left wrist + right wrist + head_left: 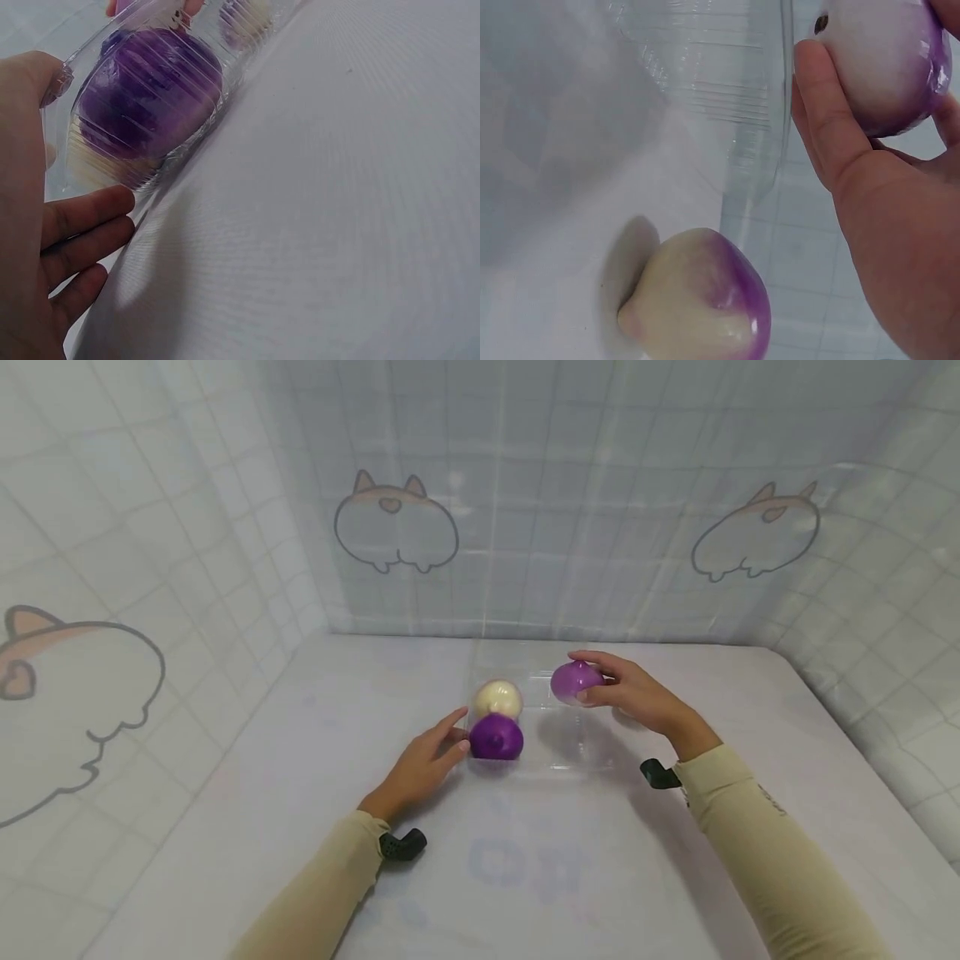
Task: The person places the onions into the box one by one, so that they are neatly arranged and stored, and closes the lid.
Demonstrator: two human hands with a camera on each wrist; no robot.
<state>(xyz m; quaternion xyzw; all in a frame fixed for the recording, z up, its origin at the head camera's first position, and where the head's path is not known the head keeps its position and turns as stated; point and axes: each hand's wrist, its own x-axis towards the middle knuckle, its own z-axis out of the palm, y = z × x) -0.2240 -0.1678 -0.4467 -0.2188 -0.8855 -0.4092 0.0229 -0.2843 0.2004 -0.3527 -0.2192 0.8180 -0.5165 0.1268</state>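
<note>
A clear plastic box (555,767) lies in the middle of the head view, with a cream-white onion (498,696) and a dark purple onion (496,737) in its left part. At its left wall is my left hand (423,766), fingers mostly straight and touching the plastic; in the left wrist view the thumb meets the rim. My right hand (633,693) holds a lighter purple onion (576,682) above the right part of the box. In the right wrist view that onion shows a pale underside with a dark spot. Another white-and-purple onion (705,296) rests outside the box, mostly hidden by my right hand in the head view.
White table cloth (360,693) lies under everything. Behind stands a grid-patterned curtain (570,510) with cartoon animal prints, and similar sheets flank both sides. A black wrist camera (402,845) is on the left wrist, and another black camera (660,774) on the right.
</note>
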